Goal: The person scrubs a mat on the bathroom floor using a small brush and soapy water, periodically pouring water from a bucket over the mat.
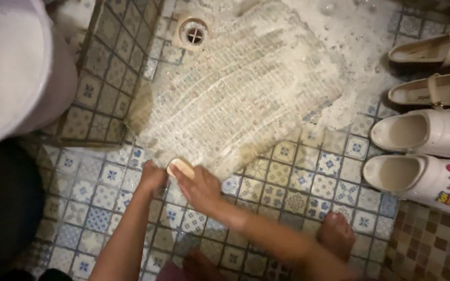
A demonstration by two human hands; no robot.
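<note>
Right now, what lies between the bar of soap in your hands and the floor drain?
In the head view, only the soapy wet mat lies between the soap bar and the drain, spread flat on the tiled floor. Both the left hand and right hand are at the mat's near edge.

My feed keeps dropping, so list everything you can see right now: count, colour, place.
mat: one, beige, soapy, flat on the floor by the drain
soap bar: one, cream, at the mat's near edge
drain: one, round, top centre
foam: white, top right
strap shoes: two, cream, upper right
clogs: two, white with stickers, right
bucket: one, white, upper left
tiled floor: patterned blue and beige
foot: bare, lower right
left hand: touching the mat's edge
right hand: fingers on the soap bar
</note>
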